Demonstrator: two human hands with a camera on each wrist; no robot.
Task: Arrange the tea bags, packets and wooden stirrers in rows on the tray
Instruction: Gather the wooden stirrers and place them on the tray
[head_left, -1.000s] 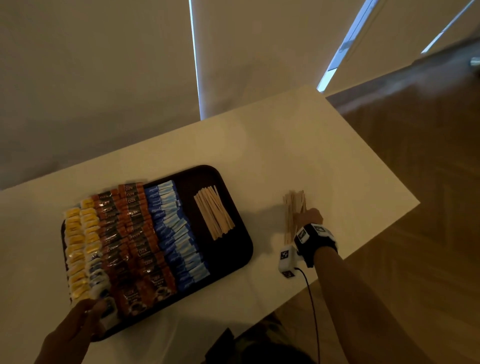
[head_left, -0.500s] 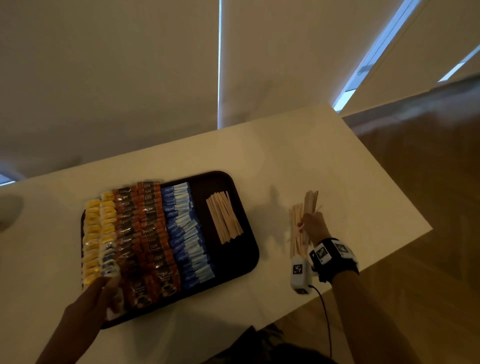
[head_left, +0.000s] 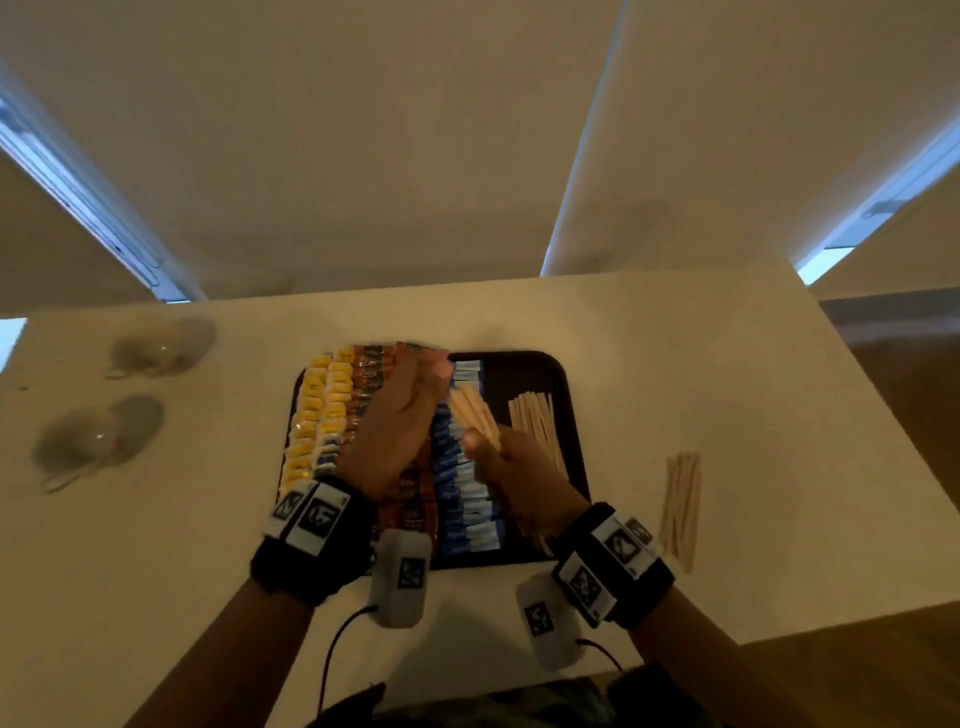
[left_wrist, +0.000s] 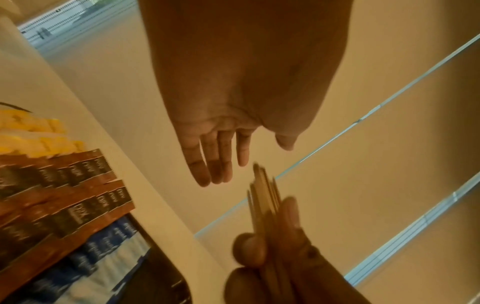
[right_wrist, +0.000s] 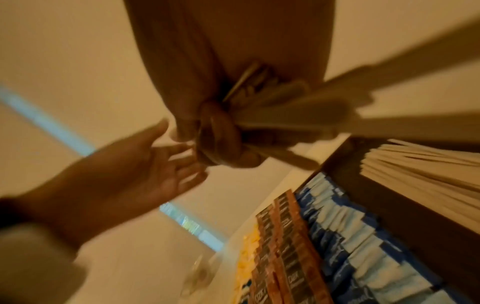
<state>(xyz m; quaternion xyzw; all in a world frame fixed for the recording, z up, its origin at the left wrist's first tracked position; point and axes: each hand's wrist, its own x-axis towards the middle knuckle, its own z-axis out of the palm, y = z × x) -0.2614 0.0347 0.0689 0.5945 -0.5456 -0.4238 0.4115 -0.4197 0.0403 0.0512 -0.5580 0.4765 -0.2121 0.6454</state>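
Head view: right hand (head_left: 511, 467) grips a stirrer bundle (head_left: 475, 418) above the tray (head_left: 563, 374), just left of stirrers already laid; left hand (head_left: 400, 421) flat-fingered, empty, beside it. Loose hold w/ angled sticks could fan & spill onto blue packets (head_left: 465, 499).

Two clear glass cups (head_left: 156, 347) (head_left: 85, 441) are seen near the table's (head_left: 675, 364) left edge, one nearer the far corner, the other just in front of it; both are blurred. The white table top is backed along its far edge by pale roller blinds (head_left: 363, 156), with bright daylight strips (head_left: 78, 192) showing in the gaps between them. Wood flooring (head_left: 914, 364) is visible beyond the table's right edge. At the near edge, camouflage-patterned fabric (head_left: 498, 706) is partly in view.
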